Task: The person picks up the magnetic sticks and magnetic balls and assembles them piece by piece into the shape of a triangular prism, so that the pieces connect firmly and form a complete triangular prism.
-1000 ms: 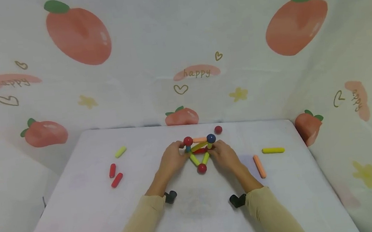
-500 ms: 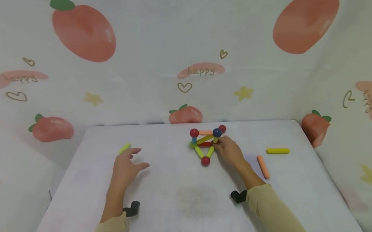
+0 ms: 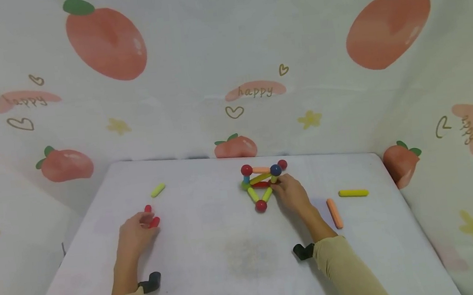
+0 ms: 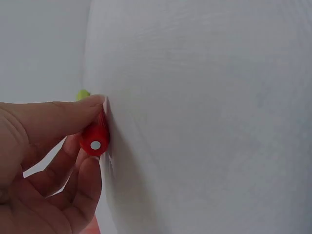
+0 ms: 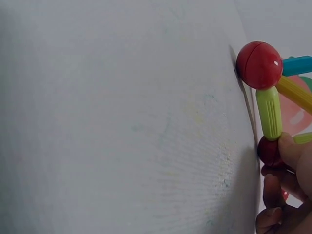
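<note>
At the left of the head view, my left hand (image 3: 134,235) pinches a red magnetic rod (image 4: 95,139) between thumb and fingers, its pale round end showing in the left wrist view. A second red rod (image 3: 148,208) lies just beyond, partly hidden by the fingers. My right hand (image 3: 291,193) grips a dark red ball (image 5: 269,151) at the right corner of a frame built of rods and balls. This frame has a red ball (image 3: 261,206) in front, a blue ball (image 3: 275,170) and another red ball (image 3: 246,170) on top, with an orange rod (image 3: 261,170) between them.
A short lime rod (image 3: 158,189) lies at the back left of the white table (image 3: 213,263). To the right are a long yellow rod (image 3: 353,193) and an orange-pink stick (image 3: 334,213). A loose red ball (image 3: 282,164) sits behind the frame.
My left hand has left the frame, moved to the left with its fingers spread, and now pinches a red rod. The right hand still holds the frame's corner.
</note>
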A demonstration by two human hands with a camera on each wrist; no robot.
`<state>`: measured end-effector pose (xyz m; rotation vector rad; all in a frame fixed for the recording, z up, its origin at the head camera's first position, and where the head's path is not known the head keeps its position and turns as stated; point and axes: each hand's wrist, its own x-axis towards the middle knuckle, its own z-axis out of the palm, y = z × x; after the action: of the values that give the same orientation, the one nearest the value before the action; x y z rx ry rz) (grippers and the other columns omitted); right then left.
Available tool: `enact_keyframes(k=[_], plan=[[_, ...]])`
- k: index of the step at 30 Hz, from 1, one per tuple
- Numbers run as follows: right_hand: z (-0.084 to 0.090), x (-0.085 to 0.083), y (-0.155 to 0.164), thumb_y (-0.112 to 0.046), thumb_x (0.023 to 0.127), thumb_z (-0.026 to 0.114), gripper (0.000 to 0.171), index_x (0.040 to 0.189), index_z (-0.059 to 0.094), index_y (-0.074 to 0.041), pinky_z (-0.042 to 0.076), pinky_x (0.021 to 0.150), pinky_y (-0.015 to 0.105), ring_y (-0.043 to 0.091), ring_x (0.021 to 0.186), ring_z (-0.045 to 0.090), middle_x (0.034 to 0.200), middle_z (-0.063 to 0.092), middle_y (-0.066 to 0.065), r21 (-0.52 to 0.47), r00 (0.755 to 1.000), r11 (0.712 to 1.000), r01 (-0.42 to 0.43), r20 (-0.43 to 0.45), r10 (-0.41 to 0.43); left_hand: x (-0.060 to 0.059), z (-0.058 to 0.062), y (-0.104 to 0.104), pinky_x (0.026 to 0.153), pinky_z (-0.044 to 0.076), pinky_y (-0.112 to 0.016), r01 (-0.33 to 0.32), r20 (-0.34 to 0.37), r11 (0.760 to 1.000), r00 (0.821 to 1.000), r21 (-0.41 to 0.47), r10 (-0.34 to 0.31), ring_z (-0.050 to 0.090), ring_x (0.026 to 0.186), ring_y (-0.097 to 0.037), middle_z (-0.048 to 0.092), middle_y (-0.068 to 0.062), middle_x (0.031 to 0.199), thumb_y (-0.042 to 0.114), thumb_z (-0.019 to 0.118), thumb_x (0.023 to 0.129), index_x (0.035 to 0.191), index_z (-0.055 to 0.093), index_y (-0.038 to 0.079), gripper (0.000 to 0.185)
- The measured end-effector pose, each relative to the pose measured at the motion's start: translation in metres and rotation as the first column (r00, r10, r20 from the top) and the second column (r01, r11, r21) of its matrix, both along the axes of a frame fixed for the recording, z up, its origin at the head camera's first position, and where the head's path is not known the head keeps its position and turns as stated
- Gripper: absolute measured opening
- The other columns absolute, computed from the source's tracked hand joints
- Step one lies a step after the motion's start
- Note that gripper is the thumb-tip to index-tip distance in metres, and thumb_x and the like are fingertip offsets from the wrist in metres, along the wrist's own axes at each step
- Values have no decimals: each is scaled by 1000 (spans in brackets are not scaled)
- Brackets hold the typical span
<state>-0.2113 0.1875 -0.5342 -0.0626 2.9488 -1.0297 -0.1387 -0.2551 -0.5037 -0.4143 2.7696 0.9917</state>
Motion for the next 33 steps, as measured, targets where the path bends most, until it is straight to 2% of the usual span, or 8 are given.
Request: enact_keyframes(k=[7,11,15,18,21,23,28,33], plan=[[0,3,2,-23,101,64,30,127,68,-8,53,103,48,29,113,65,119,67,11,-12,1000,1000,4,-5,-4,-5,5,14,95,57,-50,38,12,999,999,0,-38,62,114,-37,65,-22,126,18,69,94,135,59,5,45],[0,2,1,-23,100,65,30,126,69,-9,53,103,46,27,111,65,118,68,10,-12,1000,1000,18,7,-18,-15,21,42,91,59,-44,145,-65,988,988,57,-142,64,113,-32,69,-16,125,19,68,95,135,62,11,42],[1,-2,-5,-23,99,66,29,125,70,-9,54,101,46,27,109,65,117,69,9,-11,1000,1000,-8,3,8,-26,31,86,92,60,-40,299,-174,939,947,171,-270,66,111,-24,71,-6,120,18,73,93,128,67,16,35],[2,-6,-12,-23,99,67,28,123,71,-9,54,101,46,27,109,66,116,69,10,0,1000,1000,-18,1,18,-37,27,124,95,59,-39,376,-239,885,918,275,-316,67,108,-19,71,-1,111,16,77,90,116,68,18,28],[1,-9,-17,-23,99,67,28,123,71,-10,54,101,45,27,109,66,116,70,9,9,1000,1000,-14,11,14,-44,18,159,94,60,-37,392,-264,853,913,344,-312,68,104,-17,71,1,105,14,80,88,108,67,18,25],[1,-10,-18,-24,99,67,29,124,71,-10,54,102,45,27,110,66,117,70,9,18,1000,1000,-16,16,16,-47,13,178,93,60,-36,392,-268,843,913,369,-307,69,103,-16,71,2,104,15,82,86,107,67,19,25],[0,-11,-17,-25,99,67,29,124,71,-11,54,100,45,26,109,66,116,70,8,22,1000,1000,-10,14,10,-52,3,206,91,61,-33,442,-297,803,891,400,-343,70,102,-17,72,1,105,17,84,85,109,70,17,27],[-1,-10,-14,-26,98,68,26,120,73,-13,54,97,45,27,107,67,114,71,8,12,1000,1000,-11,-7,12,-56,-4,220,89,61,-33,418,-242,803,907,424,-344,70,101,-17,73,0,106,20,84,85,110,71,18,29]])
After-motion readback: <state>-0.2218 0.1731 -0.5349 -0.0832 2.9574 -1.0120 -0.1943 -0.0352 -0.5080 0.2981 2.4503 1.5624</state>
